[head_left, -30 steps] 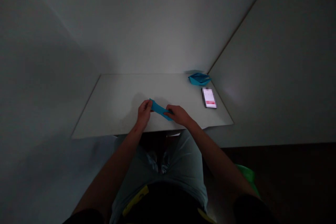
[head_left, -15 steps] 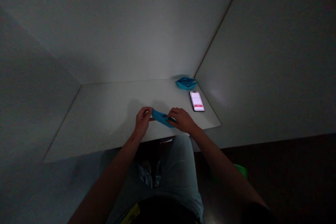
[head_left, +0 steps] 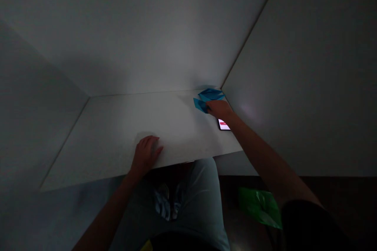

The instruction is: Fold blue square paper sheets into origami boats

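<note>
My right hand (head_left: 218, 109) is closed on a folded blue paper boat (head_left: 200, 104), whose left end sticks out past the fingers; the rest is hidden by the hand. Just behind it, in the far right corner of the table, sits another blue paper boat (head_left: 211, 94). Whether the two boats touch, I cannot tell. My left hand (head_left: 146, 152) rests near the table's front edge, thumb apart from the fingers, holding nothing.
A phone (head_left: 224, 124) with a lit screen lies on the white table (head_left: 118, 129), partly under my right forearm. White walls (head_left: 141, 47) enclose the table at the back and sides. A green plastic bag (head_left: 260, 206) is below, at the right.
My left hand has let go of the paper boat and moved left and nearer to me. My right hand has carried that boat away to the far right, beside the other one.
</note>
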`<state>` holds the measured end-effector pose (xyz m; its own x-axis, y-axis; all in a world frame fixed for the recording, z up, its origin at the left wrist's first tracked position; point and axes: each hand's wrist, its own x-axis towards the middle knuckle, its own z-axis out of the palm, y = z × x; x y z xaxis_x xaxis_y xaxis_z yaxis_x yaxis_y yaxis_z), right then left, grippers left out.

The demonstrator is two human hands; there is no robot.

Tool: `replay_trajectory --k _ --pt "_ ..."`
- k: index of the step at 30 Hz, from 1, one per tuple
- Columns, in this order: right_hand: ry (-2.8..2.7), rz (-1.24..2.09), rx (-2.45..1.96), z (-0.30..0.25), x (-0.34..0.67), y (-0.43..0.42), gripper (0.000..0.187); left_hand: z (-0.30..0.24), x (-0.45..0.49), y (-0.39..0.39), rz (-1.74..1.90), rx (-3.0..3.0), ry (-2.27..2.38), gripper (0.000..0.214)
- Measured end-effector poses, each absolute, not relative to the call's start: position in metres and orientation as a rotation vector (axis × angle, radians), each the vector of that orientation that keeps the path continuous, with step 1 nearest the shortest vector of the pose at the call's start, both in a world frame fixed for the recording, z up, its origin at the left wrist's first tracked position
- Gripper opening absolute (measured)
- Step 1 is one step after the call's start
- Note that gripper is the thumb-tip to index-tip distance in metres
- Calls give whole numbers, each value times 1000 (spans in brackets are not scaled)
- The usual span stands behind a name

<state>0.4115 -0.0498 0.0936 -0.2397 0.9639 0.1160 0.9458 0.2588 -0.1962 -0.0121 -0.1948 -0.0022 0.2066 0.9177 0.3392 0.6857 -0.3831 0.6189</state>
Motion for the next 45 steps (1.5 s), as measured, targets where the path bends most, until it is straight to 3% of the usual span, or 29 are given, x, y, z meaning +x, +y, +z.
replay_trajectory --k 8,13,16,19,36,41,45 --pt "-2231 178 -2003 76 444 20 23 0 -17 -214 932 2258 1601 38" --pt "-2317 81 -2198 84 449 27 5 4 -16 -215 916 2308 1596 39" --pt "-2299 96 -2136 100 449 21 24 5 -16 -216 870 2367 1609 40" --pt "-2178 38 -2092 119 452 14 29 7 -16 -217 852 2418 1602 40" --pt "-2427 107 -2231 123 405 56 21 11 -13 -218 812 2373 1645 40" --pt "-2381 -49 -2152 143 397 44 28 11 -10 -219 825 2331 1648 41" --pt "-2374 -72 -1797 168 377 14 29 7 -12 -217 866 2265 1641 43"
